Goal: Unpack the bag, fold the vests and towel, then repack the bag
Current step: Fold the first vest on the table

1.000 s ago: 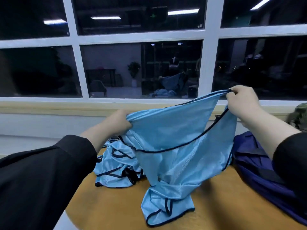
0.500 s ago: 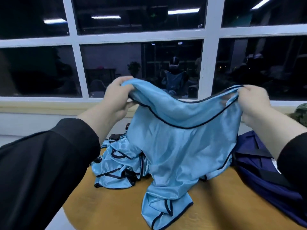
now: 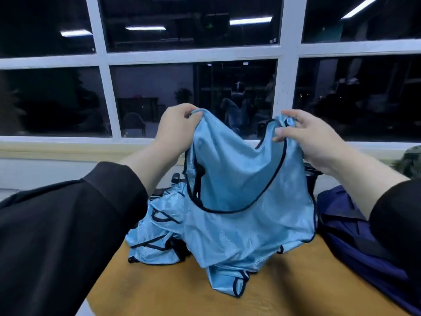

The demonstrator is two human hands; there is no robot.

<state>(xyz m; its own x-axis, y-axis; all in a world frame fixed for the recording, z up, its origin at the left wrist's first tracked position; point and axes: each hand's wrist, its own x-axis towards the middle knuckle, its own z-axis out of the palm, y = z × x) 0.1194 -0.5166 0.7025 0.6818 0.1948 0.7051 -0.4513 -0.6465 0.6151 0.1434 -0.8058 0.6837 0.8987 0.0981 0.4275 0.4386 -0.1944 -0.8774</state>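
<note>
The light-blue vest (image 3: 246, 201) hung upright, long axis vertical, neckline up between the fingers and hem crumpled on the wooden table (image 3: 182, 290). The left hand (image 3: 176, 131) and right hand (image 3: 305, 140) each pinched a shoulder strap, closer together and higher than before.

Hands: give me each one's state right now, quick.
Left hand: closed, pinching one top corner of the light blue vest.
Right hand: closed, pinching the vest's other top corner.
</note>
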